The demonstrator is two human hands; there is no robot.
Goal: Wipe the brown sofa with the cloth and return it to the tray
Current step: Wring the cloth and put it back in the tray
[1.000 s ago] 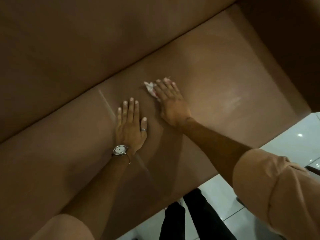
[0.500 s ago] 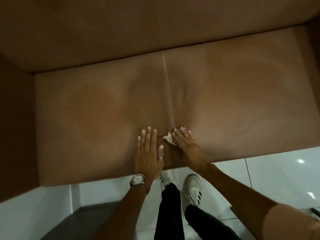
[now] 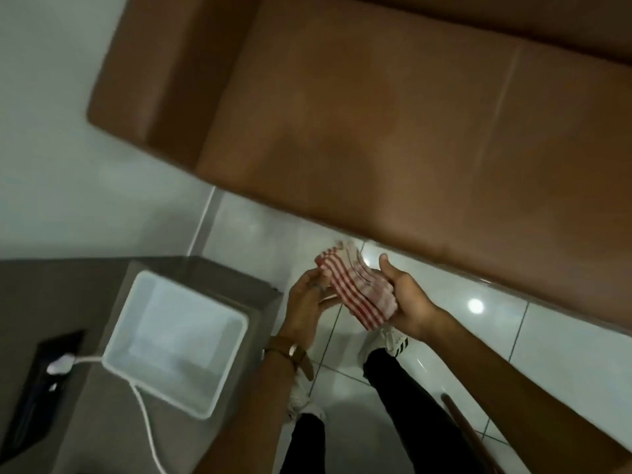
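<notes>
A red-and-white striped cloth (image 3: 359,289) is held between both hands above the floor, in front of the sofa's front edge. My left hand (image 3: 306,309) grips its left end and my right hand (image 3: 405,302) holds its right side from underneath. The brown sofa (image 3: 393,114) fills the upper right of the view, its seat bare. A white plastic tray (image 3: 178,340) stands on a grey table to the left of my hands, with nothing in it.
The grey table (image 3: 68,302) carries the tray, a white cable (image 3: 143,415) with a plug and a black device (image 3: 37,388) at the left. White glossy tiles (image 3: 547,343) lie below. My legs and white shoes stand between table and sofa. A brown stick-like edge (image 3: 468,436) shows at the lower right.
Both hands have left the sofa seat and drawn back over the floor. The cloth, pressed under my right hand before, is now held by both hands. The view has swung left to the tray.
</notes>
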